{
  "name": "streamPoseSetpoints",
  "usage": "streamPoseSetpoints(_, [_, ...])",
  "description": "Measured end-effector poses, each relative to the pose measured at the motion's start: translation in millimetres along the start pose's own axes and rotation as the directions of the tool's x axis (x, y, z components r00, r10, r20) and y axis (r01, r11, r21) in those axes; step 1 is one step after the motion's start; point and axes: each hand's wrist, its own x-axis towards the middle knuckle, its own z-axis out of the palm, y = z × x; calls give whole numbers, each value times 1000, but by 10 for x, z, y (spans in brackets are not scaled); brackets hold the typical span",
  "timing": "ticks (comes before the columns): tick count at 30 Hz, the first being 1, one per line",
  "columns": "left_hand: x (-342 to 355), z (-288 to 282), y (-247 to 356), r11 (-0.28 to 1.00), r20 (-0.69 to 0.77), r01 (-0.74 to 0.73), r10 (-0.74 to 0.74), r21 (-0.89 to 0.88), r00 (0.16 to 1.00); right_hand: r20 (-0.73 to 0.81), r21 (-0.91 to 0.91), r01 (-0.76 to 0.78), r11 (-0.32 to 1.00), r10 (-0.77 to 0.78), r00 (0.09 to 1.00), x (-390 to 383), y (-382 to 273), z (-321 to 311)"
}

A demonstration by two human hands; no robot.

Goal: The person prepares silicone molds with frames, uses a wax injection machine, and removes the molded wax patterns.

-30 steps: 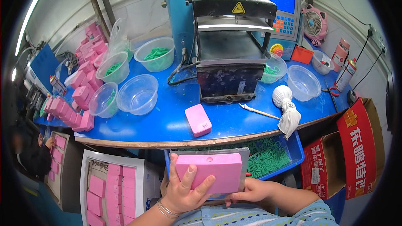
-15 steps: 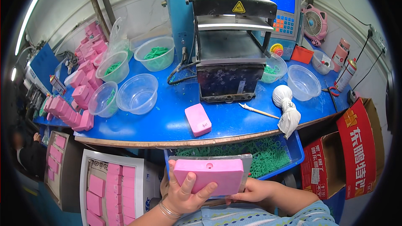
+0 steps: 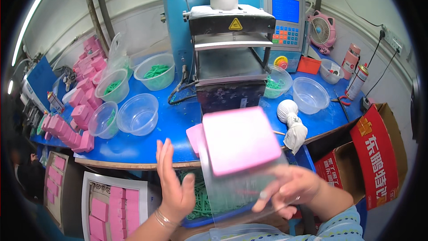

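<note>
A pink rectangular block, blurred by motion, lies against a clear plastic sheet in front of the press. My right hand grips the sheet near its lower right side, its fingers slightly smeared. Left of the sheet, my left hand is raised with its fingers stretched up and the thumb apart, holding nothing. Another pink block rests on the blue table, partly hidden behind the sheet. Below the table edge sits a blue bin of green stringy pieces, largely covered by the sheet and my hands.
A press stands at the back centre. Clear bowls, some with green pieces, flank it. Pink blocks are piled at far left and fill a white box. A white cloth bundle, spray can and red carton are right.
The pink block and clear sheet have risen and tilted, the block's broad face now showing. My left hand has let go of the block and opened. The view has shifted slightly.
</note>
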Motion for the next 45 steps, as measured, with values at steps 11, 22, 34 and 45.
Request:
streamPoseSetpoints(11, [547, 435, -247, 955, 315, 1, -98, 296, 944, -98, -242, 263, 934, -294, 951, 491, -888, 153])
streamPoseSetpoints(22, [665, 336, -320, 954, 325, -8, -94, 299, 941, -222, -732, 430, 529, -782, 583, 929, -1020, -161])
streamPoseSetpoints(34, [631, 365, -397, 960, 278, 28, -108, 277, 955, -221, -690, 506, 517, -816, 533, 1065, -888, -192])
streamPoseSetpoints(45, [609, 370, -364, 945, 287, 18, -118, 327, 951, -264, -697, 416, 584, -749, 608, 1051, -945, -132])
